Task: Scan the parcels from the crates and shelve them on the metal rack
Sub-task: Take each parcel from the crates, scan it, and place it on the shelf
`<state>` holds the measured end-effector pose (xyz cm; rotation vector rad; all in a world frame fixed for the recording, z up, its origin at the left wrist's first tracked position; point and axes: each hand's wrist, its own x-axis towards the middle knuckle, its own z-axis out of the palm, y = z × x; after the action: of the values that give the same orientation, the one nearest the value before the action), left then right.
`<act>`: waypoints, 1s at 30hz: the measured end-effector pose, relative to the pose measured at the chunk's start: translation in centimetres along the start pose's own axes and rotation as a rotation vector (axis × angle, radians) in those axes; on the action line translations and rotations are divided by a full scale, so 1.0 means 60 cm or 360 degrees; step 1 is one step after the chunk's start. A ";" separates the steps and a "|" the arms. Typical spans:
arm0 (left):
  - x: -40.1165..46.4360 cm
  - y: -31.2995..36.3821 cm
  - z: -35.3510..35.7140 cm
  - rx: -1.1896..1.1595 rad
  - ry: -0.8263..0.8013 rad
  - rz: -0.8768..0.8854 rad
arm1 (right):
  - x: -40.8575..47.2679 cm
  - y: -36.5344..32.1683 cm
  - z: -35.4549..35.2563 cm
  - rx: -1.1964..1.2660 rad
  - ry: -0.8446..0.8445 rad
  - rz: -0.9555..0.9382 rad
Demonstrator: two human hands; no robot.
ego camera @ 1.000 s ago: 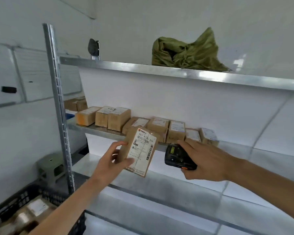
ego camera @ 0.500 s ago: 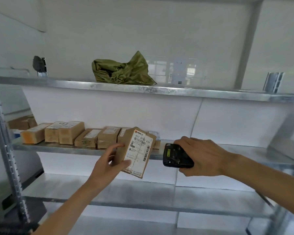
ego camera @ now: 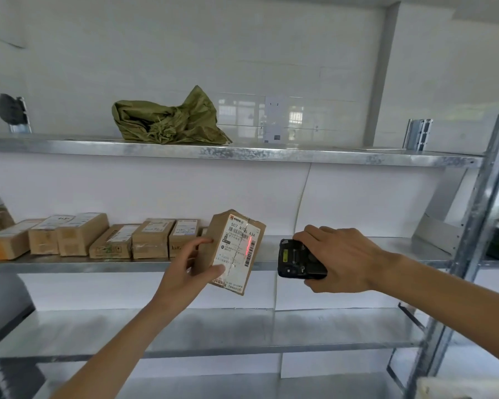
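Fingers and thumb of the left hand [ego camera: 185, 269] pinch the small brown cardboard parcel with a white printed label [ego camera: 231, 250] by its left edge — thumb on the label's lower corner, fingertips on the side face — so the barcode strip stays bare. The parcel is held in the air in front of the middle shelf, tilted with its top toward one o'clock, label facing the camera. At three o'clock from it, close but apart, the right hand [ego camera: 340, 259] curls over the black handheld scanner [ego camera: 300, 260], whose window points at the label; a red scan line lies across the barcode on the label's right side.

To do this step well, I judge the parcel should be kept still and its label flat to the beam, the thumb clear of the bars, until the read registers. Shelving comes next: the row of brown cardboard boxes [ego camera: 104, 239] on the galvanised metal rack [ego camera: 314, 156] ends just behind the held parcel, with bare shelf at three o'clock of it. A crumpled green woven sack [ego camera: 170, 119] sits on the shelf above, at twelve o'clock.
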<state>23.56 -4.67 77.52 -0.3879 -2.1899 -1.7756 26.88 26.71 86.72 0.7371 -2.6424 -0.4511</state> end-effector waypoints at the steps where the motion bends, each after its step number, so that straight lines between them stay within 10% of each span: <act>1: 0.001 0.001 0.003 -0.0002 -0.0013 -0.0006 | -0.003 0.002 0.000 -0.0008 -0.0001 0.0006; 30: 0.028 0.004 0.067 -0.0082 -0.0112 -0.0034 | -0.044 0.050 0.025 -0.0125 -0.0286 0.0190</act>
<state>21.85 -0.63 77.58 -0.4466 -2.2072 -1.8599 27.07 30.86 85.90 0.5334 -2.7971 -0.6097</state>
